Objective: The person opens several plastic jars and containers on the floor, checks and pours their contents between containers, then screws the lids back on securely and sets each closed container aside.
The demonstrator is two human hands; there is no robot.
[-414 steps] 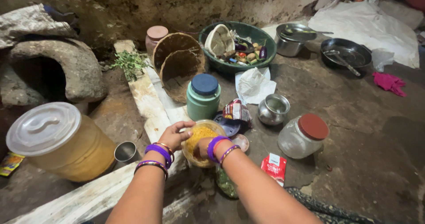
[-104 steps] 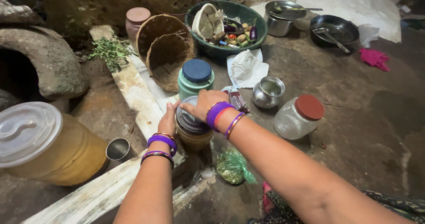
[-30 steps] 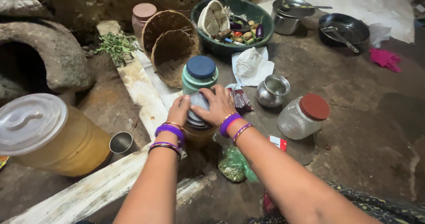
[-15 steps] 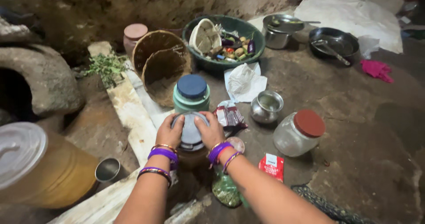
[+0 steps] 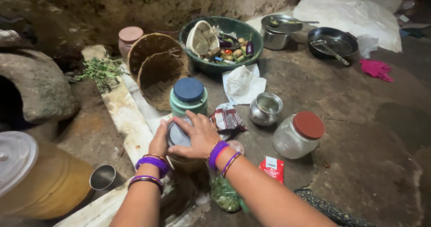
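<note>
Down on a dark earthen floor, from left to right: a big yellow drum (image 5: 40, 186) with a pale lid lies at the far left, a small steel cup (image 5: 103, 177) just beside it. My left hand (image 5: 159, 140) grips the side of a jar (image 5: 184, 163) on a whitish plank (image 5: 128, 119). My right hand (image 5: 199, 136) lies flat and spread over the jar's grey lid (image 5: 176, 136), pressing on it. Just behind stands a green jar (image 5: 188, 99) with a blue cap, and woven baskets (image 5: 157, 70) lean beyond it. Right of my hands sit a crumpled foil packet (image 5: 227, 119), a small steel pot (image 5: 266, 108), a clear jar with a red lid (image 5: 298, 134) and a red sachet (image 5: 271, 168)
</note>
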